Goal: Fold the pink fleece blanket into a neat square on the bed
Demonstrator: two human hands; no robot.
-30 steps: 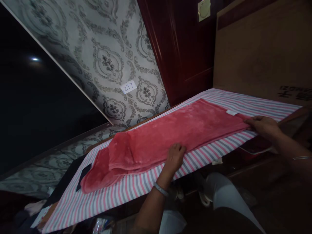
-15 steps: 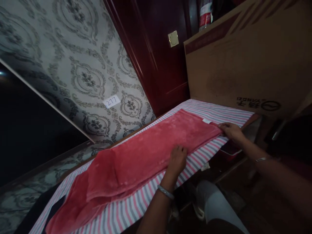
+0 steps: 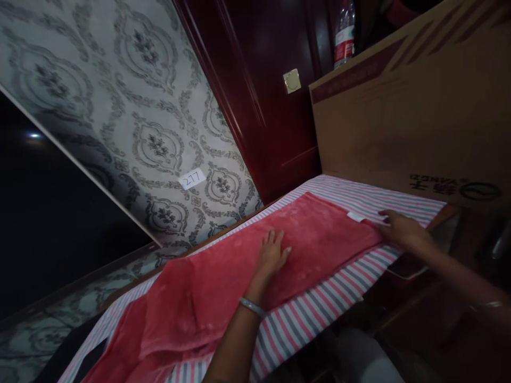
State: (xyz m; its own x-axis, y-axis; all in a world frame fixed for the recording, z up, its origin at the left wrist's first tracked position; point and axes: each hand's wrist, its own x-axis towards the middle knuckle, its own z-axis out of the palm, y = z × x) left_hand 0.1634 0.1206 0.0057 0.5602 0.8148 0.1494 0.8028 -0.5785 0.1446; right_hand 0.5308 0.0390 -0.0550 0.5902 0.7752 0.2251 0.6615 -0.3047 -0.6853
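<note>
- Left hand (image 3: 272,256) rests, fingers spread, on folded red fleece (image 3: 319,239).
- Right hand (image 3: 404,233) is at the fleece's end, near white label (image 3: 355,216); cannot tell whether fingers grip.

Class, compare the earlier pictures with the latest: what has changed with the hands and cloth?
The left hand moved from the near edge of the pink cloth inward, toward the wall, and lies on top, fingers spread. The right hand is at the same corner, its fingers more open; whether it let go is unclear. The folded cloth still lies on the striped cover.
</note>
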